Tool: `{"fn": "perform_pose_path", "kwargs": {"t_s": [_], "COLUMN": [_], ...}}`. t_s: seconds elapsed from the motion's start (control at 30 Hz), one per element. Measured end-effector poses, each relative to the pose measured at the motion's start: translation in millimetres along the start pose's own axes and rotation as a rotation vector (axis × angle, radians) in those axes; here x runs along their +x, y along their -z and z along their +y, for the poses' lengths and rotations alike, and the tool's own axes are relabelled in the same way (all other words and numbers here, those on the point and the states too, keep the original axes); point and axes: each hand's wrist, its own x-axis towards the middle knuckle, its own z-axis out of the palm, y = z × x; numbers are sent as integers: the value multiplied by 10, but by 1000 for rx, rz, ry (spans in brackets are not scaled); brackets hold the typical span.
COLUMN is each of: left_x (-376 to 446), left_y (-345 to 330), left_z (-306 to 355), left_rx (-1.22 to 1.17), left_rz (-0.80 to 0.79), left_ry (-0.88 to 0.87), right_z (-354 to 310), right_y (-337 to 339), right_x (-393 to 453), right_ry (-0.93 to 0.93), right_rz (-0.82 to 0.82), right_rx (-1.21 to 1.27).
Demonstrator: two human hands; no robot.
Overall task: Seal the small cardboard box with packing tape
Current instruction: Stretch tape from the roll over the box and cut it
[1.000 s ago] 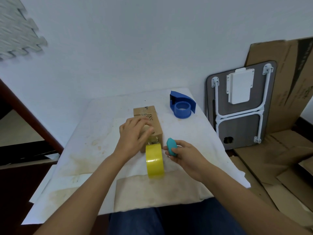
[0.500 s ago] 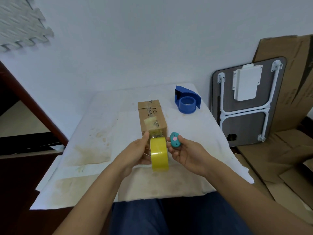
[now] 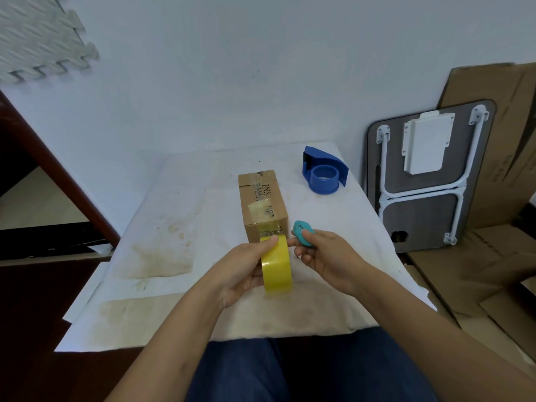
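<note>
A small brown cardboard box [image 3: 261, 203] lies lengthwise on the white-covered table [image 3: 179, 216], with a strip of clear tape along its top and down its near end. My left hand [image 3: 242, 272] grips a yellow roll of packing tape [image 3: 276, 266] held upright right at the box's near end; the tape runs from the roll onto the box. To the right of the roll, my right hand [image 3: 324, 256] holds a small teal cutter [image 3: 301, 235], close to the box's near right corner.
A blue tape dispenser [image 3: 323, 171] sits at the table's far right. A folded table [image 3: 429, 175] and flattened cardboard [image 3: 493, 256] lean at the right wall and lie on the floor. A dark wooden frame [image 3: 58, 175] runs along the left. My lap lies below the table's near edge.
My left hand left the top of the box and took hold of the yellow roll. My right hand, with the cutter, stayed beside the roll.
</note>
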Motion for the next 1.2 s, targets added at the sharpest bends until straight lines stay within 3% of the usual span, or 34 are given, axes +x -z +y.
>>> {"fn": "perform_pose_path", "kwargs": {"t_s": [0.27,0.57,0.9,1.2], "left_x": [1,-9,-106,-81], "left_y": [71,41,21,2], "left_z": [-14,-33,-94,-132], "left_rx": [36,57,-29,-155], "left_rz": [-17,-6,-50,-90], "left_ry": [20,34,37,42], "right_z": [-7,-21,-392,-356], "right_y": [33,-1,-104,-267], "right_x": [-22,-11,190,405], "right_ry": [126,258,507,484], "right_rz": [-25,-15,-105,-225], "right_rx": [-62,-340,-1220,-1219]}}
